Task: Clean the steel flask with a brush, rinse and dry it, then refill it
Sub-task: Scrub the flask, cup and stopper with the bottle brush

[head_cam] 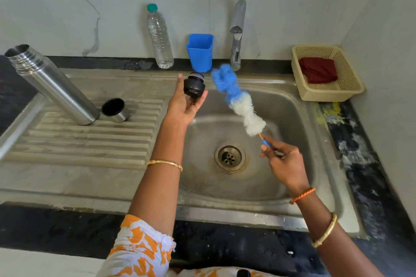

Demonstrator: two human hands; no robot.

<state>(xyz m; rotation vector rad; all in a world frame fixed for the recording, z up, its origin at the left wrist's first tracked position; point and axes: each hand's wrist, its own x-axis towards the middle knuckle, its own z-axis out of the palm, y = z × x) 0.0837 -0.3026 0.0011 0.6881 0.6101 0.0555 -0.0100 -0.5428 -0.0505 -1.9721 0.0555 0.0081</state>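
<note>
- Left hand (183, 105): raised over the sink's left edge, palm up, fingers curled round a black round flask stopper (194, 86).
- Right hand (284, 164): over the basin, fingertips pinching the thin blue handle of a long bottle brush (238, 100) with fluffy blue and white bristles; the blue tip points at the stopper, just beside it.
- Tall cylindrical steel flask (51, 84): upright, uncapped, on the ribbed drainboard of the steel sink (90, 141), left of both hands.
- Small steel cup lid with black lining (114, 110): lying on its side just beside the flask's base.
- Clear plastic water bottle with green cap (159, 38): standing by the wall.
- Blue plastic square cup (200, 53): right of the bottle.
- Chrome tap (236, 33): behind the basin.
- Beige plastic mesh basket (351, 84): on the dark table at right, holding a dark red cloth (318, 70).
</note>
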